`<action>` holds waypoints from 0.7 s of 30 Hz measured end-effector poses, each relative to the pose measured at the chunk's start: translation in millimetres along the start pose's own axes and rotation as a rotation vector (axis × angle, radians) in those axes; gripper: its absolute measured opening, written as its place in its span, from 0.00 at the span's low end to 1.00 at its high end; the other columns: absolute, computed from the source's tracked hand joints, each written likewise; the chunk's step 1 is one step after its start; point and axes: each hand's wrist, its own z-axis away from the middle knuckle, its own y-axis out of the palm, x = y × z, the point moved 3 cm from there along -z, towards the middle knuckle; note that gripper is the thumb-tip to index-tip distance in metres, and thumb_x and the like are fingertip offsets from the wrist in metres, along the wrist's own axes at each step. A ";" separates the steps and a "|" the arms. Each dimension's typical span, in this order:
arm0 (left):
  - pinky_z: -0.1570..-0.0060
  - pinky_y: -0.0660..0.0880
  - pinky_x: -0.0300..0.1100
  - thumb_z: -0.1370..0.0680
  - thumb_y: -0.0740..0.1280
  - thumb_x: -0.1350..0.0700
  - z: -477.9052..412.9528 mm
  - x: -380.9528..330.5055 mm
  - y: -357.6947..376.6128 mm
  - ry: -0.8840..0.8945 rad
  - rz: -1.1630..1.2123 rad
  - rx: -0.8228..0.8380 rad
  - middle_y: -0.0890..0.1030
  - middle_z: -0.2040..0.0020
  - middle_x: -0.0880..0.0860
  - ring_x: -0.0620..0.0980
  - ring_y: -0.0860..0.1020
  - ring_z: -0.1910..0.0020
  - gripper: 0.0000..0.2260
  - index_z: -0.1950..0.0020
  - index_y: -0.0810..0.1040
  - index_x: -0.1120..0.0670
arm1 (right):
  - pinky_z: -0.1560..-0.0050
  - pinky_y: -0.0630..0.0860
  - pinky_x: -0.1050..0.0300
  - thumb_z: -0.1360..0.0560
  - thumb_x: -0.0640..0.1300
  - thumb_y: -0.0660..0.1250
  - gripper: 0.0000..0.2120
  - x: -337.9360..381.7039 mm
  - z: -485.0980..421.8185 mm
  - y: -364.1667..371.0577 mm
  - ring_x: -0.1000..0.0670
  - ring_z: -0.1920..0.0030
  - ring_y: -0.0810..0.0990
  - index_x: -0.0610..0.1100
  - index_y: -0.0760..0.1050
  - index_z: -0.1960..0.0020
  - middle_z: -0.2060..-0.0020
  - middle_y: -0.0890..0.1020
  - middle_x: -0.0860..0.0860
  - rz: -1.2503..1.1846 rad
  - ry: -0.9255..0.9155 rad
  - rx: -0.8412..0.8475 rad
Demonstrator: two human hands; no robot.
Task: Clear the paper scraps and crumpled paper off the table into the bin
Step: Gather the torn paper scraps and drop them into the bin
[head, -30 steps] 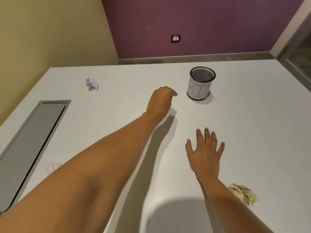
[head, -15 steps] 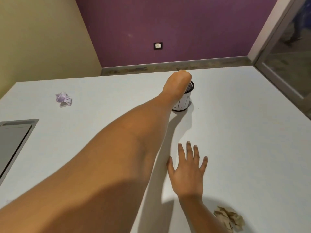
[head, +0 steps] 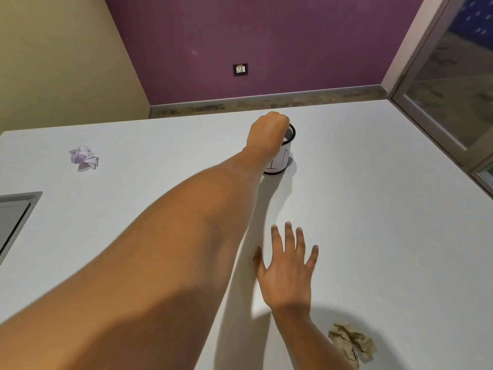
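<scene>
My left hand (head: 268, 134) is stretched out over the mouth of the small black mesh bin (head: 283, 159) with a white label. Its fingers are curled shut, and a small yellow scrap (head: 274, 112) peeks out at the top of the fist. My right hand (head: 288, 268) lies flat on the white table (head: 373, 209) nearer to me, fingers spread, holding nothing. A crumpled purple paper (head: 84, 157) lies far left. A crumpled beige paper (head: 352, 343) lies at the near right, beside my right forearm.
A grey recessed panel (head: 13, 217) is set into the table at the left edge. Beyond the table's far edge are a purple wall and a yellow wall. A glass door frame (head: 437, 102) stands at the right.
My left hand has moved from short of the bin to right above its mouth, still closed. My right hand has stayed flat on the table. The view has tilted up and left.
</scene>
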 end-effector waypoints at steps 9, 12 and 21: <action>0.64 0.67 0.45 0.22 0.57 0.62 33.0 19.1 -7.0 -0.035 0.067 -0.153 0.79 0.53 0.54 0.57 0.75 0.56 0.09 0.52 0.77 0.57 | 0.33 0.63 0.35 0.24 0.58 0.51 0.26 6.6 4.2 -12.8 0.43 0.29 0.66 0.48 0.67 0.30 0.30 0.70 0.45 0.030 0.025 -0.082; 0.52 0.74 0.48 0.20 0.56 0.55 66.4 46.5 -6.0 -0.064 0.111 -0.204 0.79 0.41 0.54 0.56 0.77 0.43 0.13 0.43 0.77 0.55 | 0.34 0.65 0.35 0.25 0.58 0.48 0.28 7.8 6.6 -16.4 0.42 0.30 0.69 0.47 0.70 0.32 0.32 0.73 0.44 0.041 0.025 -0.096; 0.41 0.68 0.52 0.21 0.58 0.55 194.2 174.5 8.3 -0.508 0.026 -0.131 0.76 0.36 0.56 0.56 0.74 0.37 0.15 0.37 0.73 0.58 | 0.33 0.64 0.34 0.25 0.58 0.45 0.30 9.3 9.4 -16.7 0.41 0.30 0.68 0.45 0.69 0.32 0.32 0.71 0.43 0.058 0.009 -0.108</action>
